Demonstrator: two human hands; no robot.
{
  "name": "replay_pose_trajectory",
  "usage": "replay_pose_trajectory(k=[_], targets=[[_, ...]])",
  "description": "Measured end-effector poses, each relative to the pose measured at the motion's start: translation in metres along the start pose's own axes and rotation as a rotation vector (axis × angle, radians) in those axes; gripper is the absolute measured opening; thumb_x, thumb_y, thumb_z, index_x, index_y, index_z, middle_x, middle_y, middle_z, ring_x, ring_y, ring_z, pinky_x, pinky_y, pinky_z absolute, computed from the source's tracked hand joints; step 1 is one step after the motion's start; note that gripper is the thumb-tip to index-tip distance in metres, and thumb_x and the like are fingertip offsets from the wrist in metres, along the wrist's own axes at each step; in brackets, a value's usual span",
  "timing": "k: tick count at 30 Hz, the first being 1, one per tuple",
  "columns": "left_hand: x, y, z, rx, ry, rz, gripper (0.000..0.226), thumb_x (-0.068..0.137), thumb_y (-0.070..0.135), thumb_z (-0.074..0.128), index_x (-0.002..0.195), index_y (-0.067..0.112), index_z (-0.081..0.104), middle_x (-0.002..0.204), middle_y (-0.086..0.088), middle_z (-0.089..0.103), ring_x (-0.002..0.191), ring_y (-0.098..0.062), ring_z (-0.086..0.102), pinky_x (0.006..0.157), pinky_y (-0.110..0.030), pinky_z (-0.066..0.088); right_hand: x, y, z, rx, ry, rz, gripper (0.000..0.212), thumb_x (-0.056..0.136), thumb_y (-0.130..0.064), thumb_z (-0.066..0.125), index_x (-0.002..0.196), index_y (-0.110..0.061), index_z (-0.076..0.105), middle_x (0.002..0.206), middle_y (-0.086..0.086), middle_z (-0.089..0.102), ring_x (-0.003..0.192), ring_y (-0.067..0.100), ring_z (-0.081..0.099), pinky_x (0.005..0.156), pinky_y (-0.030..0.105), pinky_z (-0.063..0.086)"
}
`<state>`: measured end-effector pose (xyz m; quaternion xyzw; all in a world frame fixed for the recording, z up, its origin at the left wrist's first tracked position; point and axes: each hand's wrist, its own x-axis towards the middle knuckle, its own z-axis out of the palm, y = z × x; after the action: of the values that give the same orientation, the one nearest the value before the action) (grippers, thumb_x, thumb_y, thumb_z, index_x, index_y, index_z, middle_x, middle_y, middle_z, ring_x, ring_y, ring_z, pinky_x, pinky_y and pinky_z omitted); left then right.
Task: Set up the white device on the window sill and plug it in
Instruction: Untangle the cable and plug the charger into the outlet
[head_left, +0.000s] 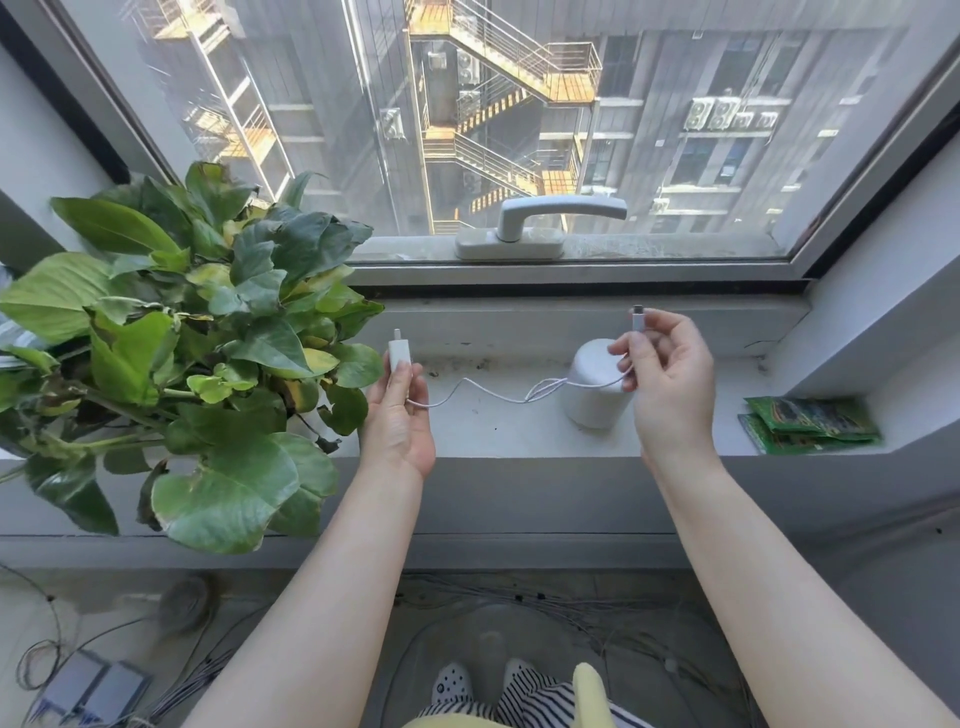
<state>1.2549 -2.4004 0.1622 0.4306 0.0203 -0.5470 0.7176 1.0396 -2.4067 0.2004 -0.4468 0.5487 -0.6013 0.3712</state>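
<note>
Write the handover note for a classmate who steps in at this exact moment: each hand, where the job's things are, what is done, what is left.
Left hand: holds the white power adapter, prongs up.
Right hand: pinches the cable's connector, tip up.
The white cable sags between them.
The white device stands upright on the window sill, between the plant and the green packets.
Done: device placed.
Left: connector into device, adapter into an outlet; none is in view.

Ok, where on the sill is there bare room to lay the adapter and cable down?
The window sill is bare between the plant and the white device, under the slack cable, and again between the device and the green packets. The left end is crowded by leaves.
</note>
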Motion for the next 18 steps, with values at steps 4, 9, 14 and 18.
replay_pose_trajectory(k=[4, 9, 14, 18], targets=[[0.007, 0.011, -0.002, 0.033, 0.082, 0.041, 0.014, 0.091, 0.006, 0.057, 0.088, 0.020, 0.058, 0.090, 0.004, 0.058, 0.079, -0.004, 0.056, 0.067, -0.011, 0.049, 0.017, -0.008, -0.022, 0.072, 0.194, -0.041, 0.009, 0.095, -0.012, 0.050, 0.094, -0.020, 0.052, 0.074, 0.000, 0.064, 0.052, 0.001, 0.047, 0.049, 0.016, 0.037], [0.011, 0.017, -0.006, 0.005, 0.155, 0.023, 0.020, 0.090, 0.000, 0.054, 0.078, 0.016, 0.054, 0.085, 0.002, 0.056, 0.077, -0.004, 0.056, 0.067, -0.012, 0.050, 0.035, -0.012, -0.055, 0.173, 0.435, -0.085, 0.007, 0.096, -0.016, 0.047, 0.094, -0.021, 0.051, 0.075, 0.000, 0.061, 0.052, 0.002, 0.042, 0.049, 0.016, 0.033], [0.010, 0.008, -0.004, 0.010, 0.046, 0.020, 0.012, 0.092, 0.006, 0.055, 0.089, 0.018, 0.056, 0.090, 0.001, 0.059, 0.080, -0.006, 0.058, 0.067, -0.012, 0.050, 0.022, -0.011, -0.028, 0.177, 0.246, -0.031, 0.010, 0.095, -0.010, 0.051, 0.094, -0.020, 0.051, 0.069, -0.005, 0.067, 0.049, 0.001, 0.045, 0.046, 0.014, 0.035], [0.005, -0.004, 0.004, 0.011, -0.044, 0.005, 0.027, 0.091, 0.001, 0.055, 0.116, 0.011, 0.058, 0.097, -0.002, 0.061, 0.082, -0.009, 0.059, 0.070, -0.011, 0.053, -0.001, -0.007, 0.016, 0.104, -0.046, 0.018, 0.013, 0.094, -0.006, 0.052, 0.092, -0.019, 0.051, 0.073, -0.001, 0.070, 0.051, 0.003, 0.048, 0.045, 0.015, 0.036]])
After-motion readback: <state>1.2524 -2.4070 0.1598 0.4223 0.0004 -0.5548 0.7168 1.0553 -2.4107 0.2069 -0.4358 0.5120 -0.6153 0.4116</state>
